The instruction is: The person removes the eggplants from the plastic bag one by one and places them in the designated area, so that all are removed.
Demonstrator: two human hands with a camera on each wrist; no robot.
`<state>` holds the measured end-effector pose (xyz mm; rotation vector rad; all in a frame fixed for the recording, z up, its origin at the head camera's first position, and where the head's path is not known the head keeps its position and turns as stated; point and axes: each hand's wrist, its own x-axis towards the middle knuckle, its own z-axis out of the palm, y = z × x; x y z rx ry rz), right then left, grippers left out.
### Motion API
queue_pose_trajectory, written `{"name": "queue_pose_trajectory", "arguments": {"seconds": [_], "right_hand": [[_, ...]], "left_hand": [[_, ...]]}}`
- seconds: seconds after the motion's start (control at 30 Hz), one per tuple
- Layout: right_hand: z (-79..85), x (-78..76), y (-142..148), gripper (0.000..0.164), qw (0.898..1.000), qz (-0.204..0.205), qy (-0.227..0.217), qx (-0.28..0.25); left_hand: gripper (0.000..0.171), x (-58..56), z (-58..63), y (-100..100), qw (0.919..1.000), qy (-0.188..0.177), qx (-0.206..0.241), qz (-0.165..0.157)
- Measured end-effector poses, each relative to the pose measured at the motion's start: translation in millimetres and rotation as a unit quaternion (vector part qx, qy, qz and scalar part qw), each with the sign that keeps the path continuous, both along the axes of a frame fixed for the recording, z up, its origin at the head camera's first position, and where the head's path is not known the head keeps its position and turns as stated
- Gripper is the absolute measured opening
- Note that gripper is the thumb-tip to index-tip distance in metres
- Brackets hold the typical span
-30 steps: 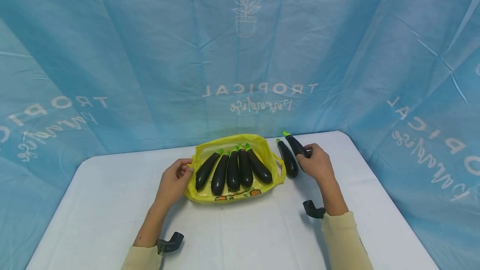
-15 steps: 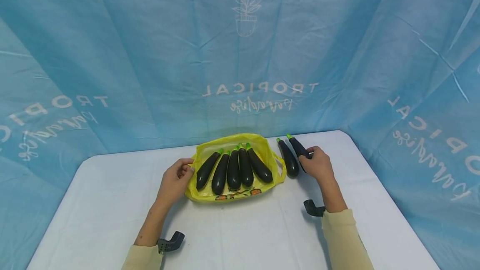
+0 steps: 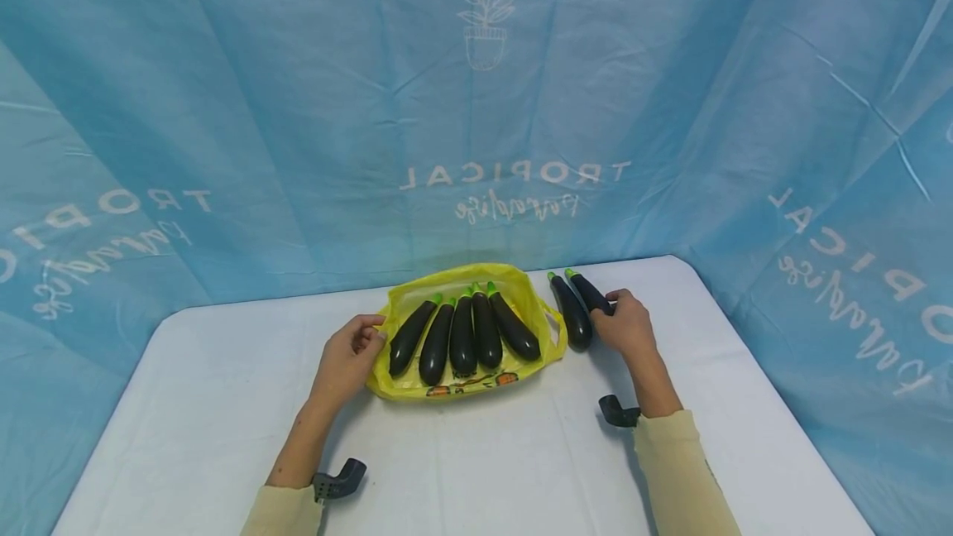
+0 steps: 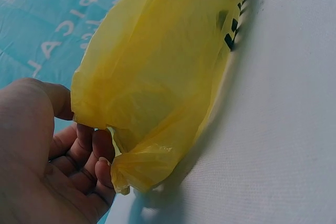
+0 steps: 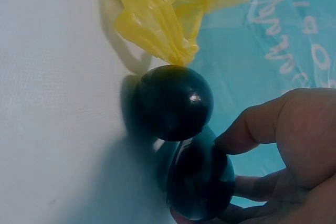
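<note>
Several glossy dark eggplants [image 3: 462,339] with green stem ends lie side by side in a yellow plastic bag [image 3: 417,392], its mouth spread wide. At the bag's left edge, my left hand [image 3: 347,361] holds the thin plastic between thumb and fingers; the left wrist view shows the fingers [image 4: 81,148] curled by its corner. One more eggplant [image 3: 572,314] lies just right of the bag. Beside it, my right hand [image 3: 629,326] grips another eggplant [image 5: 201,182] near its thick end, thumb on one side and fingers on the other. The two overlap in the right wrist view.
A white cloth covers the table [image 3: 476,470]. Blue printed curtains [image 3: 476,122] hang behind it and along both sides. The bag's right handle [image 3: 556,329] reaches close to the loose eggplant. Each wrist wears a black camera mount [image 3: 340,480].
The eggplant in my right hand has come slightly nearer to me, its stem end now about level with the neighbouring eggplant's. My left hand stays at the bag's edge.
</note>
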<state>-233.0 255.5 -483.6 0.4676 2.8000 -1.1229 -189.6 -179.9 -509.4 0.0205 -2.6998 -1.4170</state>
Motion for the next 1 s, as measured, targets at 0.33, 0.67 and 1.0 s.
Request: {"name": "queue_pose_trajectory", "arguments": {"seconds": [0.33, 0.67, 1.0], "right_hand": [[-1.8, 0.2, -3.7, 0.058, 1.000, -0.001, -0.008, 0.000], [-2.2, 0.6, -3.8, 0.058, 1.000, -0.001, -0.002, 0.007], [7.3, 3.1, -3.3, 0.057, 0.999, 0.006, 0.033, 0.015]], "left_hand": [[0.031, 0.7, 0.5, 0.3, 1.0000, 0.001, 0.002, -0.003], [0.030, 0.5, -0.5, -0.6, 0.9999, 0.009, 0.007, -0.008], [0.030, -0.4, -1.8, -1.7, 0.9999, 0.009, 0.011, -0.010]]}}
